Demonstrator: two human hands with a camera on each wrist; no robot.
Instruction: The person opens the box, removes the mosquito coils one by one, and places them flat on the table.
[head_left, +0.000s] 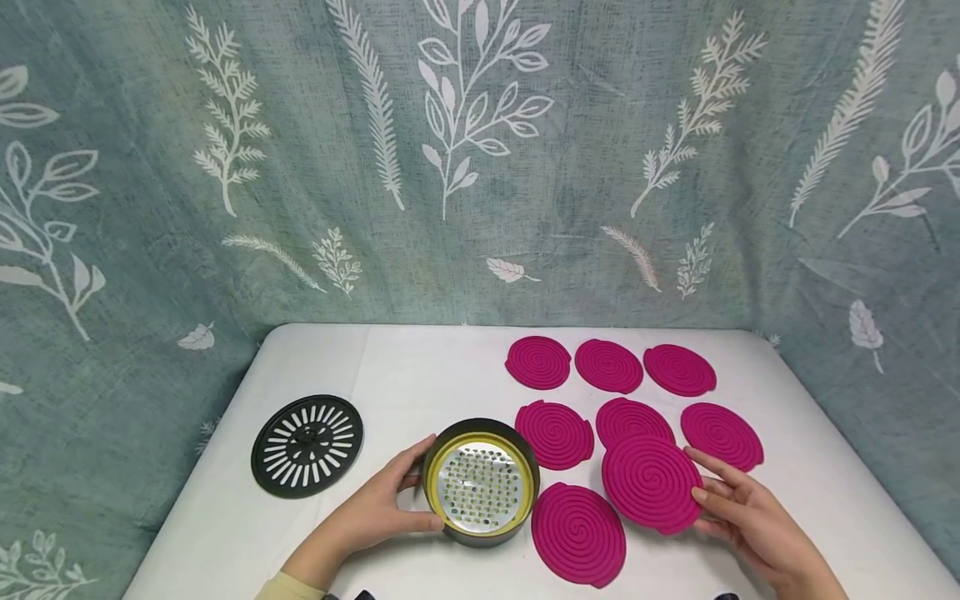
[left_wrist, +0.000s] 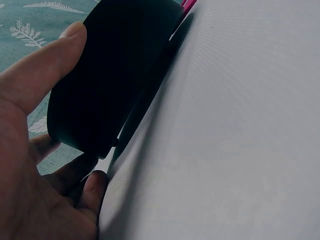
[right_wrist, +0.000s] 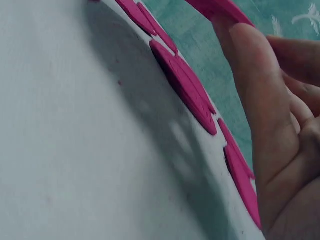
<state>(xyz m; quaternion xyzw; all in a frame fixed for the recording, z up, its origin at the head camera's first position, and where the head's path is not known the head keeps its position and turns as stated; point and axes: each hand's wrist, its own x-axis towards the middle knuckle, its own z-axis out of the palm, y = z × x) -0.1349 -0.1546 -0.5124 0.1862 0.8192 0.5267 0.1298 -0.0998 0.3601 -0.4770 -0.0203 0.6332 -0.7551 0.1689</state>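
In the head view, my left hand (head_left: 386, 508) grips the left side of a round black bowl (head_left: 481, 424), thumb at the near side and fingers behind. A metal grater plate (head_left: 478, 492) with a yellow ring sits in its top. The left wrist view shows the bowl's dark side (left_wrist: 115, 65) close over the white cloth. My right hand (head_left: 750, 521) pinches the right edge of a pink spiral coaster (head_left: 651, 482) between thumb and fingers. Held above the table, this coaster overlaps another pink coaster (head_left: 630, 417) in the head view.
Several more pink spiral coasters lie flat on the white table, including one (head_left: 579, 533) beside the bowl and one (head_left: 722, 437) beyond my right hand. A black slotted disc (head_left: 306, 489) lies at the left. Patterned green fabric (head_left: 465, 258) hangs around the table's back and sides.
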